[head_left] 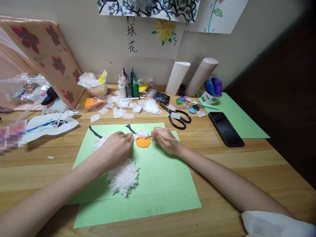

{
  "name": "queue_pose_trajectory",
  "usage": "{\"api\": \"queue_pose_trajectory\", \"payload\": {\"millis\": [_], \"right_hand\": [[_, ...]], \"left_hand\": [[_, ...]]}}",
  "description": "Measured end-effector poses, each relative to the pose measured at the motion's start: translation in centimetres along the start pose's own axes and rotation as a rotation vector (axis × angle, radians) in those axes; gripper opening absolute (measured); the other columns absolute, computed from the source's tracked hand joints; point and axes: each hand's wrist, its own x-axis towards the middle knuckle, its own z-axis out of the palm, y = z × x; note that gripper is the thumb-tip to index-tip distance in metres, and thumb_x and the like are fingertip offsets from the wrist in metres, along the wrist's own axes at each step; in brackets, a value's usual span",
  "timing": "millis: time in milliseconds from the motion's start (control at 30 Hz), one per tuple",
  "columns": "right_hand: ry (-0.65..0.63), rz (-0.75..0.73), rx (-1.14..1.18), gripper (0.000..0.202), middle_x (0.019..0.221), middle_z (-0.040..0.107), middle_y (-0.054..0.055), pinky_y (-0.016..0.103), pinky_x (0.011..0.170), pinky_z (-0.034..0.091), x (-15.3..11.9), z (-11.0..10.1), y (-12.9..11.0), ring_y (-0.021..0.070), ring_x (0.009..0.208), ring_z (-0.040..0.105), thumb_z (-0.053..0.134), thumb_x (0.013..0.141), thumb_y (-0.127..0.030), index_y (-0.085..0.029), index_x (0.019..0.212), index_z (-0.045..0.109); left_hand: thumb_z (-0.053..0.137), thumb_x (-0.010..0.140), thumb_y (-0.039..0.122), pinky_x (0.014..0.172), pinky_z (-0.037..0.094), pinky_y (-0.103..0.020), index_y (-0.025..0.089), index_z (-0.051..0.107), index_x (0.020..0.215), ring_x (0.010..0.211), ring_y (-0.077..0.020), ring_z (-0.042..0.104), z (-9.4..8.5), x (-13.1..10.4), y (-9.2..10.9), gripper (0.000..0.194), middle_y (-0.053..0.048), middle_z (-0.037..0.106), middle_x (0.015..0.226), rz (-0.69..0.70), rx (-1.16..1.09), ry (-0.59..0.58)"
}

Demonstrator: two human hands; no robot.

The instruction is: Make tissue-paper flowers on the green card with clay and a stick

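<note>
Green paper (163,184) lies on the wooden table under both hands. My right hand (164,140) pinches a thin wooden stick (170,138), its tip at the right edge of a small white tissue tuft (142,134) on an orange oval (143,142). Just left of the oval, my left hand (119,146) rests on the paper, fingers pressed together; whether they hold anything is hidden. Below it sits a large fluffy white tissue shape (124,177), and another white patch (98,143) is partly covered by my left forearm. Black strips (95,132) lie near the paper's top edge.
Black scissors (176,117), loose tissue squares (150,107), paint bottles (135,87) and a tissue-filled cup (93,84) stand or lie behind the paper. At right are a phone (225,129) and more green paper (247,118). A painted cardboard panel (46,56) leans at left.
</note>
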Motion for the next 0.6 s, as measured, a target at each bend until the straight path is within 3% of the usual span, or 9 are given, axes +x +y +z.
{"api": "queue_pose_trajectory", "payload": {"millis": [67, 167, 267, 400, 600], "right_hand": [[0.064, -0.018, -0.039, 0.049, 0.051, 0.038, -0.001, 0.03, 0.056, 0.03, -0.1, -0.1, 0.0, 0.0145, 0.053, 0.037, 0.016, 0.097, -0.046, -0.022, 0.056, 0.03], [0.327, 0.014, -0.189, 0.047, 0.052, 0.041, 0.001, 0.031, 0.058, 0.032, 0.0, -0.9, 0.5, 0.0155, 0.053, 0.041, 0.018, 0.097, -0.04, -0.023, 0.056, 0.032], [0.509, 0.117, -0.491, 0.032, 0.061, 0.05, 0.003, 0.031, 0.062, 0.035, 0.4, -2.7, 1.9, 0.0184, 0.064, 0.049, 0.036, 0.092, -0.033, -0.023, 0.062, 0.04], [0.553, 0.285, -0.736, 0.004, 0.078, 0.061, 0.007, 0.032, 0.068, 0.038, 0.6, -5.0, 4.4, 0.0224, 0.076, 0.054, 0.052, 0.079, -0.023, -0.021, 0.079, 0.049], [0.545, 0.454, -0.724, 0.013, 0.078, 0.063, 0.006, 0.032, 0.066, 0.038, -0.2, -5.8, 5.9, 0.0236, 0.076, 0.054, 0.059, 0.072, -0.024, -0.021, 0.08, 0.05]], "left_hand": [[0.043, 0.082, 0.009, 0.081, 0.045, -0.036, 0.01, 0.064, 0.091, 0.081, -0.0234, 0.065, -0.1, 0.0, 0.0, 0.022, -0.015, 0.068, 0.084, 0.001, -0.004, 0.001], [0.042, 0.083, 0.01, 0.081, 0.045, -0.036, 0.01, 0.063, 0.091, 0.079, -0.0237, 0.065, -0.1, 0.0, 0.0, 0.022, -0.015, 0.068, 0.084, -0.006, -0.015, 0.015], [0.042, 0.083, 0.01, 0.08, 0.045, -0.035, 0.011, 0.063, 0.091, 0.078, -0.0229, 0.064, -0.2, -0.1, 0.0, 0.022, -0.014, 0.068, 0.085, -0.005, -0.014, 0.027], [0.042, 0.083, 0.009, 0.08, 0.045, -0.034, 0.011, 0.063, 0.088, 0.076, -0.0217, 0.064, -0.3, -0.1, 0.0, 0.021, -0.013, 0.067, 0.081, 0.004, 0.003, 0.015], [0.042, 0.082, 0.009, 0.079, 0.045, -0.034, 0.011, 0.063, 0.086, 0.074, -0.022, 0.064, -0.1, -0.2, -0.1, 0.021, -0.013, 0.066, 0.078, -0.001, -0.014, 0.04]]}}
